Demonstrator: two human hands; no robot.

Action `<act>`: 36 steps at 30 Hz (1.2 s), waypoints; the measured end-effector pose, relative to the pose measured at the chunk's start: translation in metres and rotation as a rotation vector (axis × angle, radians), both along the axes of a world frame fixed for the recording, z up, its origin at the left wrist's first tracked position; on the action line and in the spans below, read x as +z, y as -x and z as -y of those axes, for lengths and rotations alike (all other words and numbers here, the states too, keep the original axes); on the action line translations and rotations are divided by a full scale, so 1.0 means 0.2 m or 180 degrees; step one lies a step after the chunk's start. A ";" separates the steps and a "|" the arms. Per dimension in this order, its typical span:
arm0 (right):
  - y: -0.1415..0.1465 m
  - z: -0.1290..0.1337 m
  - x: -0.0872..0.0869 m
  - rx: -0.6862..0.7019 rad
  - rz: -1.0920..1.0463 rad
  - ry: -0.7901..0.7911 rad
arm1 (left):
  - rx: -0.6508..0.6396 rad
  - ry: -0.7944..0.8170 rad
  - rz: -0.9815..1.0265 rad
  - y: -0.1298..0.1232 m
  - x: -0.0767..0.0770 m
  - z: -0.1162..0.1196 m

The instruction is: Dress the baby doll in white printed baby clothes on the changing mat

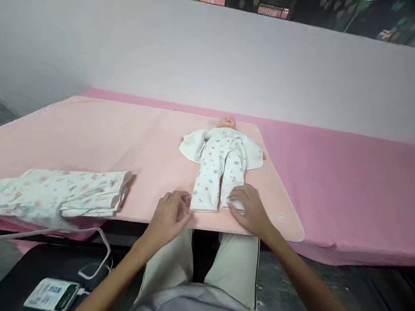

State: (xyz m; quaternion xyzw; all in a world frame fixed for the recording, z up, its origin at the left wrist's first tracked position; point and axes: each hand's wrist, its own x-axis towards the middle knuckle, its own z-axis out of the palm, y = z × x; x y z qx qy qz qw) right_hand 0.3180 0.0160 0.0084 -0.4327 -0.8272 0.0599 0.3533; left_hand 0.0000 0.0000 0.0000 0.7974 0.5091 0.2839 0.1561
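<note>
A baby doll (227,122) lies on its back on a peach mat, its head away from me. It wears a white wide-sleeved top (193,145) and white printed pants (211,175) with the legs laid straight toward me. My left hand (170,216) is beside the hem of the left pant leg, fingers loosely bent and apart, with nothing visible in them. Over the lower end of the right pant leg rests my right hand (248,207), its fingers bent and spread on the cloth. Part of that hem is hidden beneath it.
Folded printed cloths (93,189) lie at the left on the peach mat (150,146). A pink sheet (348,190) covers the surface at right, backed by a white wall (214,65). Below left, a white device (53,295) with a cable (36,233) sits on a black seat (18,275).
</note>
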 end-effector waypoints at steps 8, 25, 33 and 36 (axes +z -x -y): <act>-0.27 -0.32 0.18 -0.0159 0.0170 0.0686 | -0.0192 -0.0275 -0.0170 -0.09 0.18 -0.55; -0.33 0.05 0.04 0.0860 0.0518 0.0854 | -0.1252 -0.0451 -0.0281 -0.04 0.18 -0.24; -0.25 -0.66 0.21 -0.0113 -0.0247 0.0538 | -0.0348 -0.0119 0.0661 -0.25 0.31 -1.07; -0.20 -1.06 0.19 -0.0438 -0.0385 0.0238 | -0.0110 0.0640 0.1065 -0.39 0.24 -1.41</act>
